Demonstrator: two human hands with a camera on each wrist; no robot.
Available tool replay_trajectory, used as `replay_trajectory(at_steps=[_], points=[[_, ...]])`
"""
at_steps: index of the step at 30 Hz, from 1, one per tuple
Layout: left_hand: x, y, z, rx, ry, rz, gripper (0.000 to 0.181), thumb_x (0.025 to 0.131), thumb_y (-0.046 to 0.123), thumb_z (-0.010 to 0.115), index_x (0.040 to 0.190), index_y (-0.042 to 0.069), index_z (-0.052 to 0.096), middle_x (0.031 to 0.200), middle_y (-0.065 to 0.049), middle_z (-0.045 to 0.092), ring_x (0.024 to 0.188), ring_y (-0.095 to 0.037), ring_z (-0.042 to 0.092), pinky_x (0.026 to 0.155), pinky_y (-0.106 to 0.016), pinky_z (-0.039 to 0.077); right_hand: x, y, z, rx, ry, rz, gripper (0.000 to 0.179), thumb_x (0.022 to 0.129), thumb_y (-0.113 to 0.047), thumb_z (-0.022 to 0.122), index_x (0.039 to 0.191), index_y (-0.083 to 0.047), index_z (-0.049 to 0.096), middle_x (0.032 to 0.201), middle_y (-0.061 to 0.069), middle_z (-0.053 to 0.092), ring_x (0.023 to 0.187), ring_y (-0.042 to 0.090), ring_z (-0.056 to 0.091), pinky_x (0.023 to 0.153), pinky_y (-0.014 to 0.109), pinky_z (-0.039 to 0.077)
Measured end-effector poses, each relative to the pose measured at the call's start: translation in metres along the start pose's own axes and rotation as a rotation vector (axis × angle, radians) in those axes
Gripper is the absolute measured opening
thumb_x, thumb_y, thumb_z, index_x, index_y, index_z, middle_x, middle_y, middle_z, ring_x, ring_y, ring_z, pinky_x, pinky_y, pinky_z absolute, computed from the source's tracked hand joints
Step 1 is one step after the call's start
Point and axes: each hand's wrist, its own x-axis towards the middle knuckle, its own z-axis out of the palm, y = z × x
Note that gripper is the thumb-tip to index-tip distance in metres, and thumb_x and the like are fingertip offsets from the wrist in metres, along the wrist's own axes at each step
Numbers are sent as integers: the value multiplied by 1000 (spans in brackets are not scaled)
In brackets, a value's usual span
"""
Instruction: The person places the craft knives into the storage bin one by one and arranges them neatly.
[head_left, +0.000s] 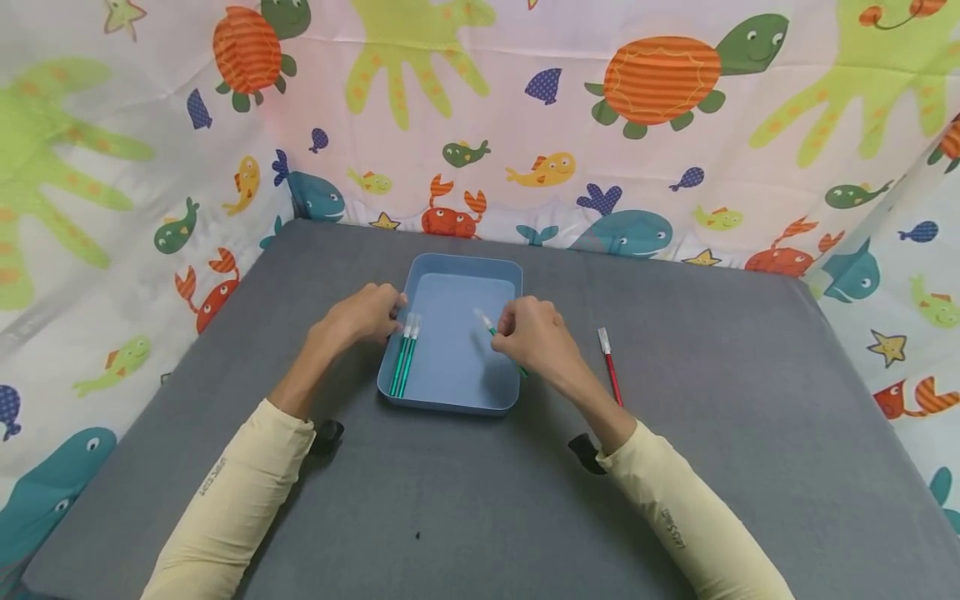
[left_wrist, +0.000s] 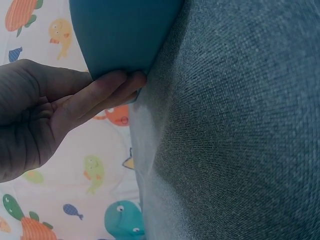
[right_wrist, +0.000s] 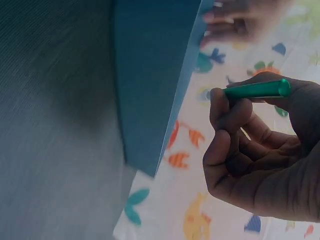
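Observation:
A shallow blue tray (head_left: pixel 465 406) lies on the grey table. My left hand (head_left: pixel 366 312) grips its left wall near the far corner; in the left wrist view the fingers (left_wrist: pixel 107 87) press against the outer side. Two slim green pens (head_left: pixel 405 358) with clear caps lie side by side along the tray's left side. Over the tray's right part, my right hand (head_left: pixel 534 333) pinches another green pen (right_wrist: pixel 255 90) between thumb and fingers, its clear-capped end pointing up and left in the head view. The fingers partly hide this pen.
A red pen (head_left: pixel 612 371) with a pale cap lies on the table right of the tray, beside my right forearm. Dark wrist straps (head_left: pixel 587 454) show under both wrists. A sea-animal printed curtain (head_left: pixel 480 125) stands behind and along both sides of the table.

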Motion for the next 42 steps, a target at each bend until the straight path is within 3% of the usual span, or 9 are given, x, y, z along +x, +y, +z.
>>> replay_trajectory(at_steps=[8, 14, 16, 28, 32, 37, 42], points=[[1, 0, 0, 3, -1, 1, 55, 103, 7, 64, 154, -4, 46, 150, -27, 57, 103, -27, 74, 97, -47, 60, 23, -27, 32, -47, -88, -21, 20, 90, -9, 75, 72, -11, 65, 69, 0, 57, 67, 15, 52, 62, 28, 42], [1, -2, -1, 6, -4, 7, 56, 103, 8, 64, 154, -3, 46, 150, -27, 57, 98, -25, 76, 88, -40, 61, 37, -36, 49, -66, -127, -4, 21, 89, -11, 78, 70, -10, 67, 70, -1, 59, 71, 15, 56, 63, 26, 43], [1, -3, -1, 4, -3, 7, 56, 103, 8, 65, 155, -3, 45, 151, -27, 57, 98, -24, 75, 92, -43, 61, 40, -39, 54, -66, -135, 5, 23, 89, -11, 79, 69, -10, 67, 69, -1, 58, 71, 15, 56, 62, 27, 42], [1, -7, -2, 9, -9, -16, 57, 103, 8, 65, 155, -2, 45, 154, -26, 54, 102, -25, 72, 96, -44, 60, 52, -53, 81, -18, -213, 8, 23, 91, -7, 74, 70, -9, 64, 63, -1, 56, 56, 12, 49, 50, 24, 38], [2, -7, -2, 12, -10, -11, 57, 102, 8, 66, 155, -1, 46, 155, -25, 53, 102, -26, 71, 94, -43, 61, 55, -50, 84, 35, -252, -16, 20, 91, -3, 72, 71, -5, 70, 61, -2, 58, 55, 11, 48, 51, 23, 35], [1, -4, -1, 18, -5, 11, 55, 103, 9, 65, 154, -1, 47, 153, -25, 55, 98, -25, 71, 89, -39, 62, 55, -45, 79, 104, -348, -15, 9, 93, -6, 74, 90, -1, 80, 75, 2, 70, 70, 12, 54, 62, 23, 41], [3, -2, -1, 37, 0, 5, 54, 103, 9, 65, 153, -1, 49, 148, -25, 60, 92, -23, 70, 84, -37, 61, 50, -45, 70, 105, -418, 2, 16, 96, -10, 74, 107, 0, 80, 100, 10, 80, 89, 16, 67, 80, 29, 54]])
